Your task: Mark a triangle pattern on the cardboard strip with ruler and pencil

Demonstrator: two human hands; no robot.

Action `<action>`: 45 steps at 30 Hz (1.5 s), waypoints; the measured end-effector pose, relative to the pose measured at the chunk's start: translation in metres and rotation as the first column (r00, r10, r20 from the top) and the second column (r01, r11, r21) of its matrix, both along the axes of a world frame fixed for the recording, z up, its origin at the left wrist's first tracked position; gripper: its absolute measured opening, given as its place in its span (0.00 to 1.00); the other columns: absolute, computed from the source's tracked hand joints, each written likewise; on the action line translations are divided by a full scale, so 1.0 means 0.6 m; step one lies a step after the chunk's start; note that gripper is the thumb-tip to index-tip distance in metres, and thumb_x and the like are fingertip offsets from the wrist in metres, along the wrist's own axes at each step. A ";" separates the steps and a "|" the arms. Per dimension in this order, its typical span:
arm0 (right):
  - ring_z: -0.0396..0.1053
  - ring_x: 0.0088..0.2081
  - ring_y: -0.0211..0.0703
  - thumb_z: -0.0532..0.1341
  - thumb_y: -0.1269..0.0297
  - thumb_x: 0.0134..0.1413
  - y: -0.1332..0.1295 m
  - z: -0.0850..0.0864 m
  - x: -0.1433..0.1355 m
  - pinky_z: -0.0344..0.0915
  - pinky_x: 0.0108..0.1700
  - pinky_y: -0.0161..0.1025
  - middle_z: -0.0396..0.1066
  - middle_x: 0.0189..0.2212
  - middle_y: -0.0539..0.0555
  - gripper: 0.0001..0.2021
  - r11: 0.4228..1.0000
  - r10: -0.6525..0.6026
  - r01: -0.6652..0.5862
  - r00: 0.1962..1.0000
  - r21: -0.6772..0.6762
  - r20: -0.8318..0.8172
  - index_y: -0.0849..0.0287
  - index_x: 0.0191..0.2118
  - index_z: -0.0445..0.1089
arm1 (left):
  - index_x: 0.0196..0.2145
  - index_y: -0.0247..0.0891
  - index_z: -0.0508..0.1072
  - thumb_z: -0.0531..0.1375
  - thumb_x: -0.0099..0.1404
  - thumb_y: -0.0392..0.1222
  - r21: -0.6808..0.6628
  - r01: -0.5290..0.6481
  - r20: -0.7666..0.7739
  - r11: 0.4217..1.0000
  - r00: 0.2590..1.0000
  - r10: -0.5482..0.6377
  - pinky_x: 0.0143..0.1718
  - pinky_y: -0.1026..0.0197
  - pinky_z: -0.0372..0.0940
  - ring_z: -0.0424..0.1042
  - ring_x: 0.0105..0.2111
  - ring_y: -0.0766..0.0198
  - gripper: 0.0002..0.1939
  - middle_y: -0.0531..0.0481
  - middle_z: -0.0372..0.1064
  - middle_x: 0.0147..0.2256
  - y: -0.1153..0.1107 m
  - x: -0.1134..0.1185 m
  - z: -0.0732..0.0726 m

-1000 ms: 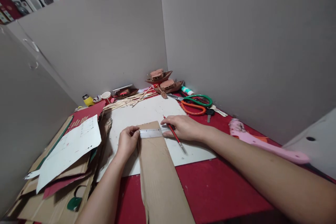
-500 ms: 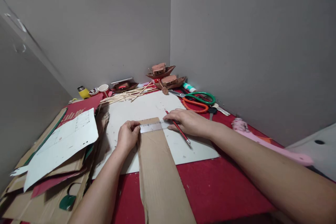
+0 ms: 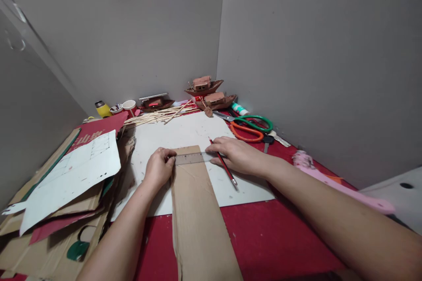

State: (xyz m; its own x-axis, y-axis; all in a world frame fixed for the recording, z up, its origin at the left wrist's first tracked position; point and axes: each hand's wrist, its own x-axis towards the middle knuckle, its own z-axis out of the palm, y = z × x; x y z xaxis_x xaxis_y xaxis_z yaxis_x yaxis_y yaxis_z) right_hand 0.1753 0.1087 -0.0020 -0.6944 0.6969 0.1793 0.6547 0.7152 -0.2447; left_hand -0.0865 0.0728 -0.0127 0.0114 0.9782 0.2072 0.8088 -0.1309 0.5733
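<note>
A clear ruler (image 3: 188, 159) lies across the far end of a long brown cardboard strip (image 3: 198, 210). My left hand (image 3: 159, 166) is closed, its thumb and fingers pinching the ruler's left end at the strip's edge. At the other end, my right hand (image 3: 235, 154) grips the ruler between thumb and fingers. A red and black pencil (image 3: 225, 167) is also held in that hand, slanting down with its tip pointing away from me. Under the far part of the strip is a white board (image 3: 247, 191).
Scissors (image 3: 252, 128) with green and orange handles lie right of the board, near a pink glue gun (image 3: 343, 189). Model boats (image 3: 216, 100) and thin wooden sticks (image 3: 154, 117) sit at the back. Cardboard pieces and a marked white sheet (image 3: 75, 171) are stacked at left.
The view has shifted slightly. Both hands keep nearly the same hold at the ruler's ends, and the ruler's glare has faded. The pencil tilts a little differently.
</note>
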 end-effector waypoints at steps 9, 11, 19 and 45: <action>0.71 0.43 0.57 0.65 0.65 0.57 0.005 -0.002 -0.001 0.68 0.43 0.50 0.73 0.40 0.64 0.15 0.988 0.008 0.003 0.997 0.153 -0.071 0.63 0.50 0.74 | 0.33 0.42 0.78 0.67 0.53 0.39 -0.107 0.117 0.087 0.987 0.990 -0.108 0.34 0.60 0.60 0.68 0.29 0.60 0.07 0.53 0.71 0.28 -0.020 0.010 0.026; 0.71 0.43 0.56 0.61 0.64 0.61 0.007 -0.001 0.000 0.68 0.44 0.50 0.73 0.40 0.63 0.13 0.969 0.050 0.004 0.976 0.245 -0.210 0.62 0.49 0.73 | 0.26 0.41 0.76 0.65 0.56 0.40 -0.119 0.143 0.188 0.983 0.975 -0.120 0.31 0.61 0.59 0.67 0.27 0.62 0.03 0.53 0.70 0.25 -0.019 0.011 0.024; 0.73 0.28 0.40 0.52 0.53 0.68 -0.033 0.020 -0.032 0.69 0.34 0.40 0.75 0.31 0.53 0.15 0.973 -0.231 0.131 0.464 -0.192 -0.855 0.57 0.37 0.69 | 0.41 0.37 0.75 0.59 0.62 0.57 -0.071 0.132 0.706 0.989 0.707 -0.044 0.31 0.62 0.66 0.68 0.24 0.67 0.20 0.55 0.66 0.24 -0.028 0.026 0.039; 0.66 0.27 0.38 0.60 0.52 0.58 -0.040 -0.004 -0.066 0.66 0.32 0.37 0.69 0.25 0.50 0.15 0.862 -0.187 -0.260 0.634 -0.434 -0.751 0.61 0.38 0.73 | 0.29 0.40 0.75 0.54 0.71 0.47 0.121 0.184 -0.507 0.975 0.856 -0.099 0.37 0.59 0.60 0.72 0.30 0.58 0.16 0.44 0.75 0.27 -0.010 0.050 0.072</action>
State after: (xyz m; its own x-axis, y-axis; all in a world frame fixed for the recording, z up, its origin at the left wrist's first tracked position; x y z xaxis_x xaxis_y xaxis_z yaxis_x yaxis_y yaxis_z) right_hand 0.1357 0.0847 -0.0047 -0.4906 0.8152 0.3080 0.0505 0.3794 -0.9238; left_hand -0.0567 0.0668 0.0306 0.2902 0.9123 0.2889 0.9451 -0.3206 0.0630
